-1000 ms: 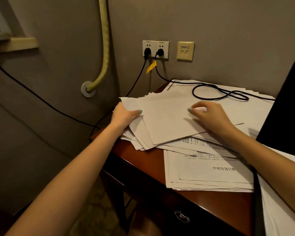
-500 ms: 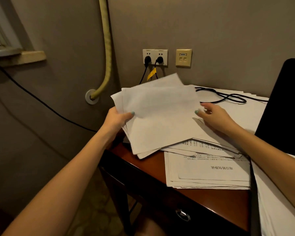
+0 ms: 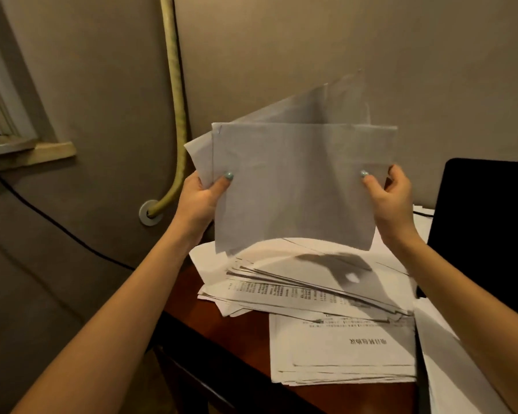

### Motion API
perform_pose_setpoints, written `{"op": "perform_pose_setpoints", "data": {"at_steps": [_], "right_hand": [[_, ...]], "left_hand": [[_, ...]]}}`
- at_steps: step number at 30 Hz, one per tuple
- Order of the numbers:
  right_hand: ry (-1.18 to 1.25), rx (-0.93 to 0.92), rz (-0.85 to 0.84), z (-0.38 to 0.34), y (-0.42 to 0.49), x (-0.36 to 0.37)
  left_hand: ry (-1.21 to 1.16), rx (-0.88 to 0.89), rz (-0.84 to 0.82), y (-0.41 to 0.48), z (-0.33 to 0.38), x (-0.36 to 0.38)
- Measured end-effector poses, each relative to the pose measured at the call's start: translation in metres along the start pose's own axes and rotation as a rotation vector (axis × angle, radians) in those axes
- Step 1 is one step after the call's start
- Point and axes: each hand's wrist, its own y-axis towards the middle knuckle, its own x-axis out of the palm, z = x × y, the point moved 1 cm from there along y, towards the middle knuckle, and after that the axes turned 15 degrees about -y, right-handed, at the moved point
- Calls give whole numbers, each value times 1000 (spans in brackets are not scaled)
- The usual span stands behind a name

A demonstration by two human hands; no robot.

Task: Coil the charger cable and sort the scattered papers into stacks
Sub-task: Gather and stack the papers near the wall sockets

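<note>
The sheaf of papers (image 3: 293,186) stands upright in the air above the table (image 3: 245,333), its bottom edge clear of the loose pile (image 3: 281,291) (bare wood shows along the table's front-left edge). The left hand (image 3: 201,198) and right hand (image 3: 389,195) each pinch a side edge, thumbs in front.

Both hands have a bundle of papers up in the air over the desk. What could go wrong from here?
1. The raised sheets are fanned, one at the back skewed, and the left hand and right hand pinch only their side edges; a sheet could slip out.
2. The loose pile lies askew, right at the left edge of the desk; tapping the bundle down on it may push sheets off.
</note>
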Motion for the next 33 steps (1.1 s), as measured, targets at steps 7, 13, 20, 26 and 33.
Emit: {"op": "perform_pose_setpoints", "data": {"at_steps": [7, 13, 20, 26, 33], "right_hand": [[-44, 68, 26, 22, 4, -9], [-59, 102, -2, 32, 2, -6], [5, 149, 104, 30, -5, -7], [-97, 240, -38, 20, -17, -3], [-212, 166, -90, -40, -26, -45]], "left_hand": [[9, -86, 168, -14, -59, -1], [2, -96, 228, -20, -73, -3], [-79, -186, 236, -22, -77, -6], [-22, -195, 189, -34, -57, -5], [6, -132, 119, -46, 3, 19]]}}
